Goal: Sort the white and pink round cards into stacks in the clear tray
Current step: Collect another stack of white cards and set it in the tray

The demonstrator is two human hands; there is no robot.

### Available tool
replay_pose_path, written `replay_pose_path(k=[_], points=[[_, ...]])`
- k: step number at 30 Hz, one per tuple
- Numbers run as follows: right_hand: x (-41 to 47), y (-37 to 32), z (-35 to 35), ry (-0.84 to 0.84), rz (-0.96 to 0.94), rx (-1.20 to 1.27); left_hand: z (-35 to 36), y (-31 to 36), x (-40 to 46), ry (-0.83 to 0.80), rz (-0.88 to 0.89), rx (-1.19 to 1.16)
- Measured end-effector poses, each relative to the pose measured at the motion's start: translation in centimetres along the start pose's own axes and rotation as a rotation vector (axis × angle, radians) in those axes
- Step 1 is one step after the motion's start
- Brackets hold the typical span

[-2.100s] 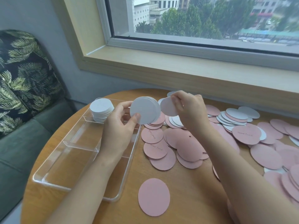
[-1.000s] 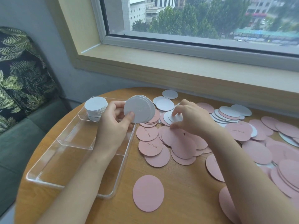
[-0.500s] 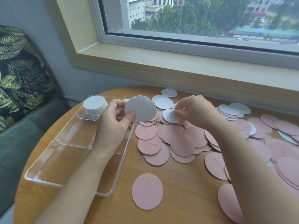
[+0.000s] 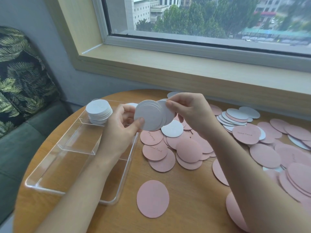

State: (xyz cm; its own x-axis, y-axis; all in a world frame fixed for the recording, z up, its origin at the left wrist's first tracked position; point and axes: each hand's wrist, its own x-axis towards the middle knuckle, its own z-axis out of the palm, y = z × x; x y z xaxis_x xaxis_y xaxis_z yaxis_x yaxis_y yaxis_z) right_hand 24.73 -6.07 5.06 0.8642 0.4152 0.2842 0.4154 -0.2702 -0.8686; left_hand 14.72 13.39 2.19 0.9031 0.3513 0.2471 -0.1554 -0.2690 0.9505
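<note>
Your left hand (image 4: 121,130) grips a bundle of white cards (image 4: 148,115), thumb on the near face and fingers curled behind, holding it upright above the tray's (image 4: 50,165) right wall. Your right hand (image 4: 190,111) pinches 1 white card (image 4: 168,113) between thumb and fingertips and holds it against the far side of that bundle, overlapping it.

The tray is clear, with dividers, and sits on the round wooden table (image 4: 185,199). Relative to the tray: a stack of white cards (image 4: 99,111) stands in its far compartment, rising above the wall. The middle and near compartments on its left side show only table wood through the plastic. Your left forearm crosses over the tray's right side.

Right of the tray, pink cards (image 4: 188,148) lie in an overlapping heap on the table, some with small handwriting. 1 loose white card (image 4: 172,128) lies on top of that heap, just below the held bundle. 1 pink card (image 4: 152,198) lies alone beside the tray's near right corner. Further right of the tray, more white cards (image 4: 235,116) are fanned out among pink ones, and the pink spread runs to the frame's edge under your right forearm.

Beyond the tray is a windowsill (image 4: 185,68); left of it, a sofa with a leaf-print cushion (image 4: 21,78).
</note>
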Motion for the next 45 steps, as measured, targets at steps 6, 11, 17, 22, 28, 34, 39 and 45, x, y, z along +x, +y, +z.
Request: replay_pose_path(k=[6, 11, 17, 22, 28, 34, 39, 45], points=[[0.0, 0.0, 0.6, -0.11, 0.015, 0.265, 0.0, 0.0, 0.0, -0.01, 0.007, -0.001], [0.0, 0.3, 0.3, -0.165, 0.019, 0.12, 0.0, 0.2, -0.1, -0.006, -0.014, -0.009], [0.4, 2.7, -0.1, -0.235, 0.064, -0.813, -0.2, 0.2, -0.2, 0.015, -0.023, 0.02], [0.4, 3.7, 0.4, -0.322, 0.102, -0.938, -0.1, 0.2, -0.2, 0.017, -0.02, 0.02], [0.5, 3.9, 0.5, -0.301, 0.094, -0.857, -0.2, 0.0, -0.1, 0.019, -0.023, 0.024], [0.3, 3.6, 0.2, -0.238, 0.167, -0.481, -0.2, -0.2, 0.0, -0.003, -0.012, 0.02], [0.4, 2.6, -0.8, -0.132, 0.201, 0.072, -0.2, -0.5, 0.2, -0.038, -0.006, 0.032], [0.3, 1.1, -0.6, -0.133, 0.115, 0.433, -0.2, -0.7, 0.2, -0.029, -0.03, 0.052]])
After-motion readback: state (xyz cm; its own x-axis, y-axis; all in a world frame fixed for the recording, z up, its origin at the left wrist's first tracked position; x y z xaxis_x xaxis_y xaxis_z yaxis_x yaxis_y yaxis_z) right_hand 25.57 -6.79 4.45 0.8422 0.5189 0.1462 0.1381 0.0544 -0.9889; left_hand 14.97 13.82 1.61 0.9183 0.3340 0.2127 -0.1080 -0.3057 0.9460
